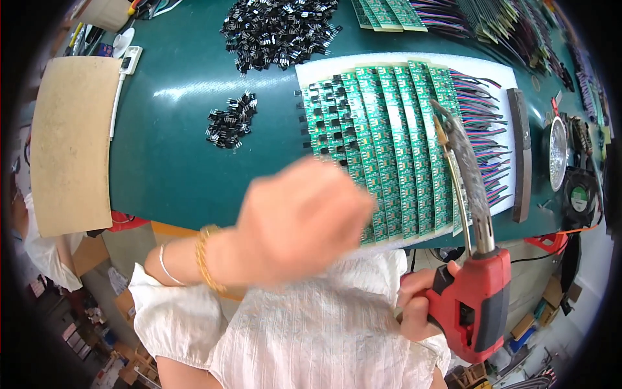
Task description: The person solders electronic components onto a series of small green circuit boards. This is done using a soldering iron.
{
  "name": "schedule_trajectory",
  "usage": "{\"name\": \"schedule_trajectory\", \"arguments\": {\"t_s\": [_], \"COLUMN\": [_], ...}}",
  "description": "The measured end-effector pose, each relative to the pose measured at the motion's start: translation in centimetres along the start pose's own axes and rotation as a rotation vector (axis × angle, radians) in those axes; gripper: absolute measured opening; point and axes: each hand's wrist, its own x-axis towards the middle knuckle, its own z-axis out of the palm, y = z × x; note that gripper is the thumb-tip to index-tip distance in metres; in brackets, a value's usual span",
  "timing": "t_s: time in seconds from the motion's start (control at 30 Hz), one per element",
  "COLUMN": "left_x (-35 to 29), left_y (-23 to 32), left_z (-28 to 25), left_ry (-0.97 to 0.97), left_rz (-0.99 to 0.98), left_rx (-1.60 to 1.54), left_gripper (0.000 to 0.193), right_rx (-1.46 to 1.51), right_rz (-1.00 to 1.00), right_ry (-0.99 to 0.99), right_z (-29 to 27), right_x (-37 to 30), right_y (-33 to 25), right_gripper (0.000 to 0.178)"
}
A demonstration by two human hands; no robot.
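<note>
The green desk (178, 172) carries everything, with a white foam sheet (486, 70) on its right half, reaching the near edge. A tan panel (74, 146) covers the desk's left end. On the foam, green circuit boards (406, 162) lie in side-by-side strips. A heap of black parts (275, 35) sits against the desk's far edge. The red-and-black soldering gun (481, 267) rises from beyond the near edge, its nose over the strips' right side; the right hand (418, 311) is wrapped around its handle. The left hand (304, 220), blurred, is above the near edge, fingers curled; whether they grip anything, I cannot tell. A smaller pile (232, 121) lies left of the foam, well in from the near edge. Coloured wires (489, 133) run off the strips toward the foam's right edge, and small black connectors (336, 123) dot the leftmost strips. To work well here, I'd keep the rod tip (437, 106), probably hot, clear of the wire insulation and bare fingers, steady the strips flat, and check each connector sits straight before heating; whether the tip touches a board is unclear.
</note>
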Motion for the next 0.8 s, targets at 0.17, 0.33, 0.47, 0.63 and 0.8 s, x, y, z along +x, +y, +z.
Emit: {"name": "schedule_trajectory", "arguments": {"t_s": [0.17,0.33,0.47,0.63,0.8], "left_x": [1.5,1.5,1.4,1.3,1.6], "left_y": [-2.7,-2.6,-2.8,-2.7,-2.4], "left_z": [-0.2,0.2,0.2,0.2,0.4], "left_ry": [-0.018,-0.025,-0.016,-0.035,-0.01], "left_rz": [-0.191,-0.153,-0.152,-0.167,-0.177], "left_rx": [-0.052,-0.017,-0.021,-0.026,-0.005], "left_gripper": [0.016,0.015,0.015,0.015,0.015], "right_rx": [0.365,0.392,0.394,0.415,0.386], "right_rz": [0.029,0.048,0.164,0.169,0.19], "right_ry": [0.132,0.038,0.104,0.018,-0.015], "right_z": [-1.7,-2.3,-2.6,-2.3,-2.4], "right_x": [-4.9,-4.4,-6.3,-4.8,-5.0], "right_y": [3.7,3.1,3.5,3.2,3.1], "right_gripper": [0.071,0.074,0.077,0.076,0.074]}}
